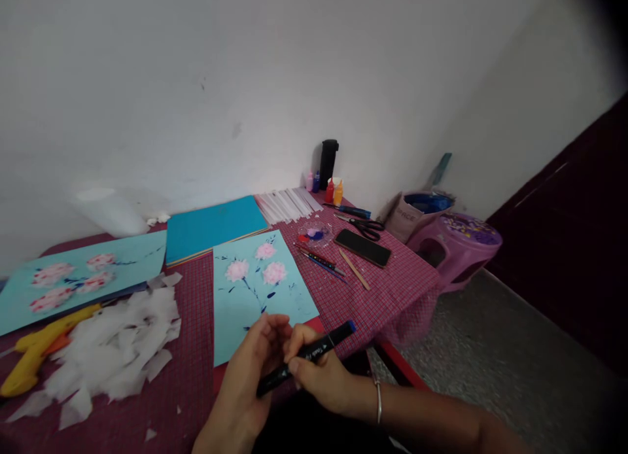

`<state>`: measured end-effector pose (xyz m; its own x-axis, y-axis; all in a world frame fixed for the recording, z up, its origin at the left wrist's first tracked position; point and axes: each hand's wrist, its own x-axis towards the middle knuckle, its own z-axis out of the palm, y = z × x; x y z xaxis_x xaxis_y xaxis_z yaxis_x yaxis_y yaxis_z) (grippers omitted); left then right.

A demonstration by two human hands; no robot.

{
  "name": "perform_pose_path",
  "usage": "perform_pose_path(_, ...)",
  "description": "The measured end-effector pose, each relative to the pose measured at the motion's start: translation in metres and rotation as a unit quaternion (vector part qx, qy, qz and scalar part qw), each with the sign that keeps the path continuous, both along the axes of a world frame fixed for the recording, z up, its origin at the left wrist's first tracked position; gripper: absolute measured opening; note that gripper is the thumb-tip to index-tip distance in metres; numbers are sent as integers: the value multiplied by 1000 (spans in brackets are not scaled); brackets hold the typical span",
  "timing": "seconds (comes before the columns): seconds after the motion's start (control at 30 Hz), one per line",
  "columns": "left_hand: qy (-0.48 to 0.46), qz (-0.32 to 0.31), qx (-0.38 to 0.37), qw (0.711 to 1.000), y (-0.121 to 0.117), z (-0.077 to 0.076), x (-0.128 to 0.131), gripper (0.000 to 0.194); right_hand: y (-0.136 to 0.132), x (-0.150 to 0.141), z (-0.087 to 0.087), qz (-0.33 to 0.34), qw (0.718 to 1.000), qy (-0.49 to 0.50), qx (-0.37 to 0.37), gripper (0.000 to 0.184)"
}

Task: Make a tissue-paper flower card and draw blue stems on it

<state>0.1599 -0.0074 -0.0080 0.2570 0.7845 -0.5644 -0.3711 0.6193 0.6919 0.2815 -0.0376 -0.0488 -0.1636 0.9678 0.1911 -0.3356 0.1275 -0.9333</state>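
Note:
My right hand [318, 373] is closed around a black marker [316, 350] with a blue end and white lettering on its barrel. Its dark lower end crosses in front of the palm of my left hand [250, 369]. That hand is loosely cupped, fingers bent but not wrapped round the marker. Just beyond both hands lies a light blue sheet [230, 330] painted with pink flowers and dark blue stems and leaves. My left hand covers its lower edge.
Left are a second flower painting [142, 248], white scraps [118, 349] and a yellow glue gun [49, 343]. A blue board [216, 222] and white strips [289, 205] lie behind. Right are brushes [321, 261], a phone [363, 246], scissors [363, 225], paint bottles [333, 191] and a pink stool [456, 251].

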Motion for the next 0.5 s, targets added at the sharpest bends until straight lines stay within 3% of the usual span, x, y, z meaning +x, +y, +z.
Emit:
perform_pose_path(0.1,-40,-5,-5,999,1,1,5,29,3,4,-6,13,998,34,-41,23)
perform_pose_path(0.23,-98,-13,73,992,2,1,10,29,9,8,-2,11,983,126,-135,22)
perform_pose_path(0.33,14,-34,185,982,-5,-1,3,37,10,11,6,5,977,149,-153,24)
perform_pose_path(0.4,167,-69,295,938,-13,-3,-6,36,10,14,11,-4,979,136,-152,25)
perform_pose_path(0.5,370,-164,408,818,-24,-4,-18,30,9,17,14,-12,983,117,-145,24)
